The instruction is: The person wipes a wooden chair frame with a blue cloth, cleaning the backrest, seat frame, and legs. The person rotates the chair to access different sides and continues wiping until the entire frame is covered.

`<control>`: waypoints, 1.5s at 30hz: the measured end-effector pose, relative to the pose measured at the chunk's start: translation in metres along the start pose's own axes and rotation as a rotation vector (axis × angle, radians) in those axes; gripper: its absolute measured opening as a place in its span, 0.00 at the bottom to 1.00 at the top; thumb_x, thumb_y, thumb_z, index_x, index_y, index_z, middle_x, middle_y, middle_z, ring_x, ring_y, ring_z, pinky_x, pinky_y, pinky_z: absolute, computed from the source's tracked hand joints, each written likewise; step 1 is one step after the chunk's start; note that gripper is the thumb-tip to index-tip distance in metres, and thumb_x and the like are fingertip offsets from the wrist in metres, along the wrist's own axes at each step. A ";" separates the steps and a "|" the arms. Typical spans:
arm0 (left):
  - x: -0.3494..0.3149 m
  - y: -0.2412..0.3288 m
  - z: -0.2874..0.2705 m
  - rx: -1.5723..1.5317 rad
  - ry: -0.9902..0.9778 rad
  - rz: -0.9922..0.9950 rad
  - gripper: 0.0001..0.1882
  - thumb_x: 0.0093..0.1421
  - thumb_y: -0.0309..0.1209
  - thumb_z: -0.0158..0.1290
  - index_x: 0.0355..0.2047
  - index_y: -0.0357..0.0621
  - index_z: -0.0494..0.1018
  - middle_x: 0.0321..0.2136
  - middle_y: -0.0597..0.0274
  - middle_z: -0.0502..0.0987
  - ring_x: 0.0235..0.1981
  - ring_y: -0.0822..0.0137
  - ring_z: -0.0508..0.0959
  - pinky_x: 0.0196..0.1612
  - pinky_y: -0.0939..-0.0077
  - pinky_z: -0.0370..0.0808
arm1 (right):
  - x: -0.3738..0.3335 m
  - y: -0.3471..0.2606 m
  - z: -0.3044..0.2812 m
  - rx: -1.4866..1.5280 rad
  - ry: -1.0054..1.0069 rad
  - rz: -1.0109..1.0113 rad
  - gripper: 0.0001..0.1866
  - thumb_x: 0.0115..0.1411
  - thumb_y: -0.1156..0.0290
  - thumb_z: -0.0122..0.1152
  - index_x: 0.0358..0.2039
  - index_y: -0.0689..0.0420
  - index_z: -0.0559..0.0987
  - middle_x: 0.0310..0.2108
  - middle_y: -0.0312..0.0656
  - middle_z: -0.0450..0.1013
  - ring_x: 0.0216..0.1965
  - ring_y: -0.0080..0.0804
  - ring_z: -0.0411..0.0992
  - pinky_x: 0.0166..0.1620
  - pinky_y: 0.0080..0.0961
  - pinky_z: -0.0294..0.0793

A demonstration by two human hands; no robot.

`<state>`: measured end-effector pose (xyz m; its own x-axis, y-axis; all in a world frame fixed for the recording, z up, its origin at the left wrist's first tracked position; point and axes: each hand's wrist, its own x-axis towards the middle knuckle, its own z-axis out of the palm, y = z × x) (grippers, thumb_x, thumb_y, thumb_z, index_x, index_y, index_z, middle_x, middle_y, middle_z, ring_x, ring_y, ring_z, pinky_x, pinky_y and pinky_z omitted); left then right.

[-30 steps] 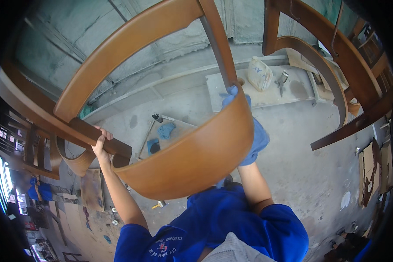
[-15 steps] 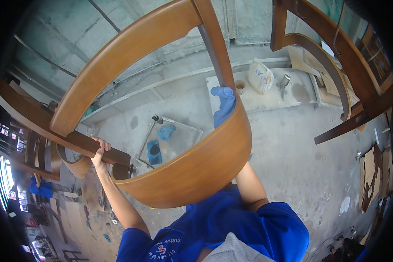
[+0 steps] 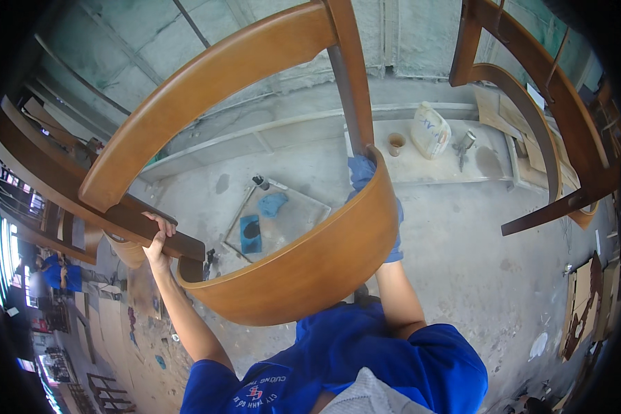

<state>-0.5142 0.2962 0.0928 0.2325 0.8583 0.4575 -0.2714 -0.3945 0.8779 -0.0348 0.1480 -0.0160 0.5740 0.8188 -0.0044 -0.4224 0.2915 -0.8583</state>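
Observation:
A brown wooden chair frame [image 3: 297,269], with a broad curved band and long legs, hangs or is held up in front of me. My left hand [image 3: 160,238] is bare and wraps round the end of its dark leg at the left. My right hand [image 3: 396,231] wears a blue glove and reaches round the outside of the band at the right. Blue material, gloved fingers or a cloth, comes over the band's rim beside the upright leg. Much of that hand is hidden behind the wood.
Another brown chair frame [image 3: 555,117] hangs at the upper right. Behind, a low ledge [image 3: 428,169] bears a white jug [image 3: 431,131], a cup [image 3: 396,143] and a spray gun [image 3: 465,146]. A floor tray [image 3: 297,196] holds blue cloths. A person in blue [image 3: 62,274] stands far left.
My view has shifted, so the background sits farther right. My right hand has moved along the band: less blue shows over the rim, more glove at its outer side. My left hand keeps its grip.

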 end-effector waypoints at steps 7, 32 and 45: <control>-0.002 0.006 -0.012 -0.078 0.024 -0.004 0.26 0.59 0.27 0.62 0.54 0.44 0.64 0.34 0.62 0.68 0.33 0.68 0.70 0.41 0.69 0.70 | 0.013 -0.021 -0.014 -0.372 -0.005 -0.108 0.10 0.72 0.69 0.60 0.49 0.56 0.84 0.40 0.42 0.80 0.45 0.38 0.77 0.52 0.33 0.76; 0.008 0.006 -0.021 -0.186 0.025 -0.069 0.27 0.57 0.30 0.63 0.55 0.41 0.65 0.32 0.61 0.69 0.32 0.66 0.71 0.40 0.67 0.73 | 0.027 0.022 -0.045 -0.079 -0.172 0.022 0.20 0.64 0.70 0.60 0.56 0.59 0.80 0.51 0.54 0.79 0.49 0.51 0.79 0.53 0.38 0.78; 0.003 -0.040 0.079 -0.130 0.171 0.041 0.24 0.51 0.19 0.56 0.50 0.40 0.67 0.29 0.63 0.73 0.27 0.68 0.74 0.34 0.71 0.75 | 0.176 -0.210 0.077 -0.652 -0.006 -0.779 0.18 0.72 0.60 0.51 0.50 0.57 0.82 0.45 0.50 0.82 0.48 0.49 0.80 0.51 0.41 0.79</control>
<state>-0.4286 0.2884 0.0702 0.0596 0.8900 0.4521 -0.3978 -0.3942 0.8285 0.1010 0.2689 0.2030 0.5217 0.5192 0.6769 0.5336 0.4205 -0.7338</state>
